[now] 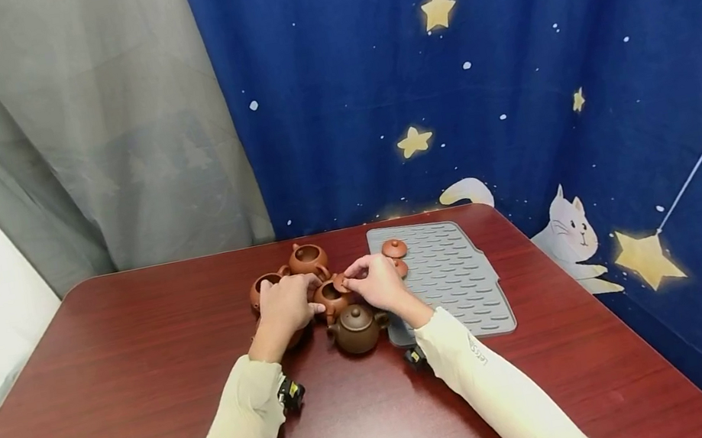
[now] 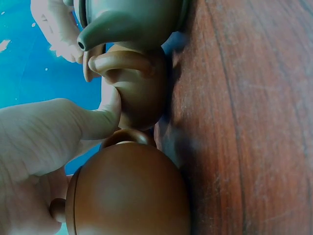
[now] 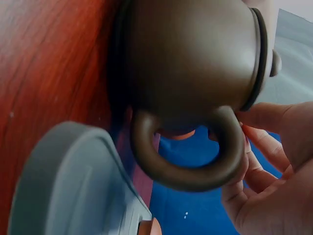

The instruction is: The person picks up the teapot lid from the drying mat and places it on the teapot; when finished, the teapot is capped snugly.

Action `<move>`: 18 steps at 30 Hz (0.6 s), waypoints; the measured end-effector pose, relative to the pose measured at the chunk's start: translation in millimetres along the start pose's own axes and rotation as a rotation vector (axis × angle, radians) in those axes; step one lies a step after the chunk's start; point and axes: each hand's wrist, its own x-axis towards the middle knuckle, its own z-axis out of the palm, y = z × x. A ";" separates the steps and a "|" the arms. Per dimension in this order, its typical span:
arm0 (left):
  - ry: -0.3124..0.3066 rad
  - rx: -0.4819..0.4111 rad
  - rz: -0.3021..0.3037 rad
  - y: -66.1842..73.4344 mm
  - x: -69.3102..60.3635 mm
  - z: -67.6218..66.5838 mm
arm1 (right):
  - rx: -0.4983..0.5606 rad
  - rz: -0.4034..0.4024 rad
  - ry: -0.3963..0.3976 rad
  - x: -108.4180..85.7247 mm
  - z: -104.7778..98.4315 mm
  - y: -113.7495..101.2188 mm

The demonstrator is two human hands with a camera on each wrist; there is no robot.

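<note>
My left hand (image 1: 285,306) holds the side of a small open reddish-brown clay teapot (image 1: 330,301), its thumb (image 2: 105,115) against the body. Over that teapot's opening, my right hand (image 1: 375,282) pinches a round reddish-brown lid (image 1: 340,283), which is tilted in the left wrist view. A dark brown teapot (image 1: 356,330) with its lid on stands just in front. Beneath my left wrist is a lidded reddish-brown teapot (image 2: 132,191), mostly hidden in the head view. In the right wrist view, the dark teapot covers much of the held lid and the open teapot.
Two more reddish-brown teapots without lids, one at the back (image 1: 307,257) and one to the left (image 1: 263,289), stand close by. Two loose lids, one (image 1: 394,248) behind the other (image 1: 401,268), lie on a grey ridged mat (image 1: 461,278) at right. The dark red table (image 1: 141,378) surrounds them.
</note>
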 end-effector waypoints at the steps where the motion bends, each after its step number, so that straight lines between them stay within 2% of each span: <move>1: -0.001 0.001 0.000 0.0 0.3 0.3 | -0.001 -0.003 0.002 0.3 1.1 -0.3; 10: -0.008 0.013 -0.007 -0.4 0.8 -2.6 | -0.011 -0.037 0.002 4.9 5.8 -6.1; 18: 0.000 0.005 -0.007 1.6 -0.9 -3.9 | -0.010 -0.004 -0.050 7.7 13.3 -8.4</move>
